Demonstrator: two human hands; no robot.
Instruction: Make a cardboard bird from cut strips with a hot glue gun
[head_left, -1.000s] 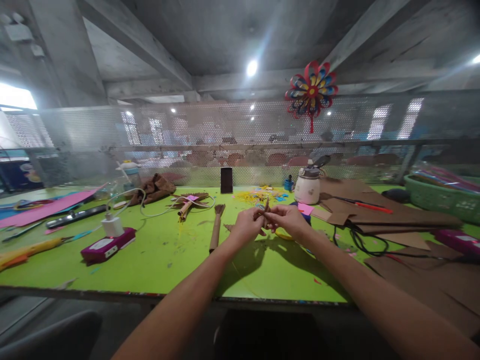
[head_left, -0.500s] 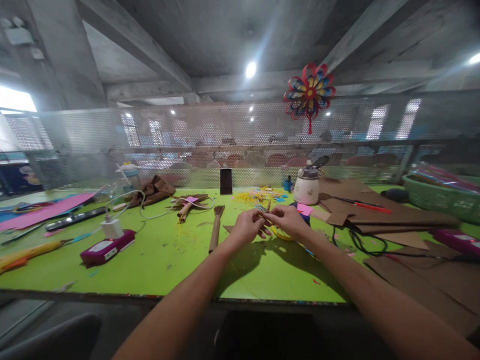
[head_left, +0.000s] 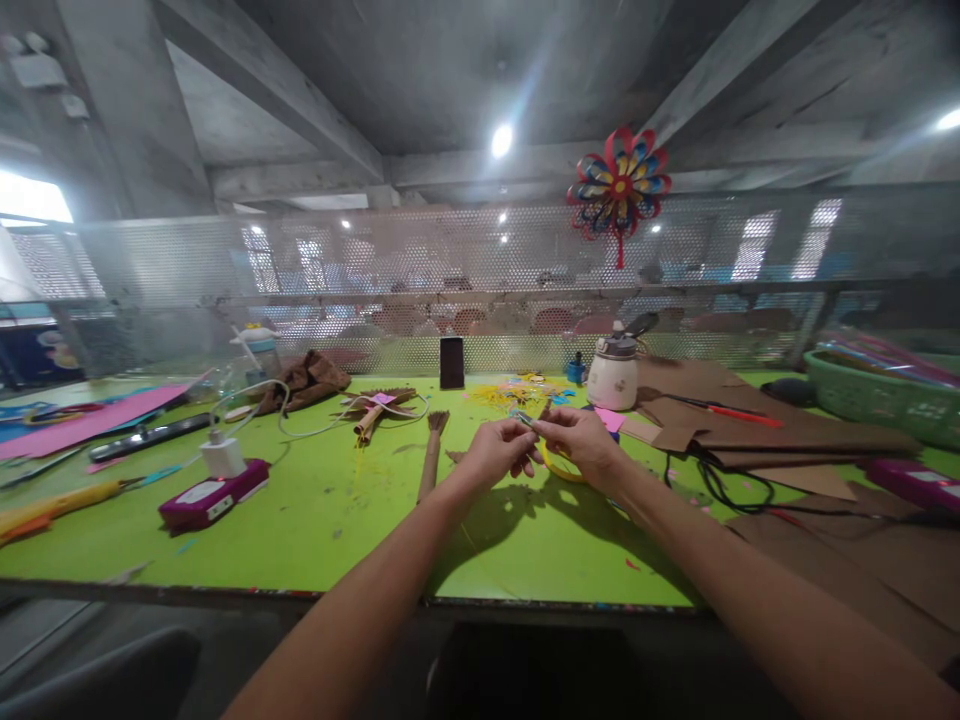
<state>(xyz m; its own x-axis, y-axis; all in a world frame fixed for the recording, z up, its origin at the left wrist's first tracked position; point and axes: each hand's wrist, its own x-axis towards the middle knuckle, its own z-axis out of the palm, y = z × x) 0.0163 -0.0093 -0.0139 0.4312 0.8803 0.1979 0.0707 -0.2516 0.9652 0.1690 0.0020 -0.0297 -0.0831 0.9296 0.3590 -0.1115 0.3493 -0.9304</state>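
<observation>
My left hand (head_left: 499,450) and my right hand (head_left: 579,440) meet above the middle of the green table, fingertips pinched close together. Between them is a small piece too small to name; a pale bluish bit and a brown tip show at the fingers. Under and beside my right hand lies a yellow ring-shaped thing (head_left: 559,468), partly covered. To the left of my left hand lies a brown paper roll with a fringed end (head_left: 433,452). Behind the hands is a pile of yellow and blue paper scraps (head_left: 521,392).
A white bottle (head_left: 613,375) stands behind my right hand, near brown cardboard sheets (head_left: 720,400) and a green basket (head_left: 877,395). A phone (head_left: 451,362) leans at the back. On the left are a purple power strip (head_left: 214,497) with a white charger and a pink sheet (head_left: 97,425).
Both hands stay in nearly the same place. The right hand's fingers have shifted slightly and closed in toward the left fingertips.
</observation>
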